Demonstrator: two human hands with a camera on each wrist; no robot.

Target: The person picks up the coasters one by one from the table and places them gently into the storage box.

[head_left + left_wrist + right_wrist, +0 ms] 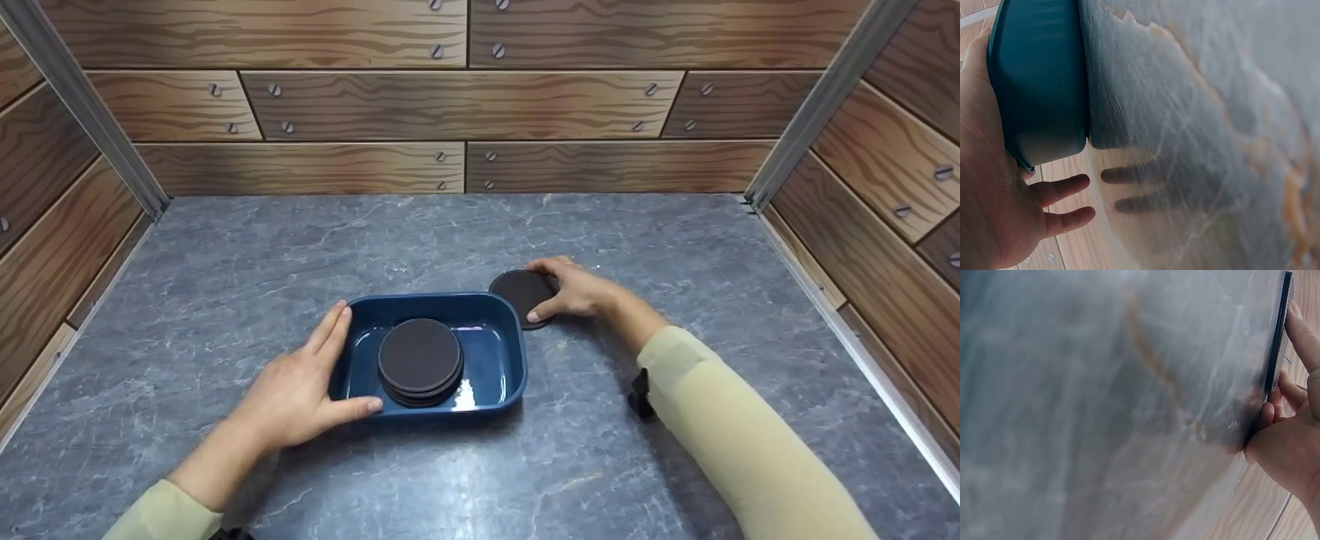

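A dark blue rectangular dish [491, 364] sits on the table with a stack of round black coasters [420, 356] inside, left of its middle. My left hand [304, 386] spans the dish's left end, fingers straight at the back left corner and thumb along the front rim. In the left wrist view, two of its fingers [1069, 220] stick out free below the dish's outer wall [1041, 79]. Just beyond the dish's back right corner, my right hand [574, 289] grips a round black coaster [517, 292] by its edge, thumb in front and fingers behind. The right wrist view shows this coaster [1279, 337] edge-on, low over the tabletop.
The grey marbled tabletop [337, 240] spreads around the dish. Wood-patterned panels [465, 105] stand at the back and both sides, with metal posts [810, 112] at the back corners.
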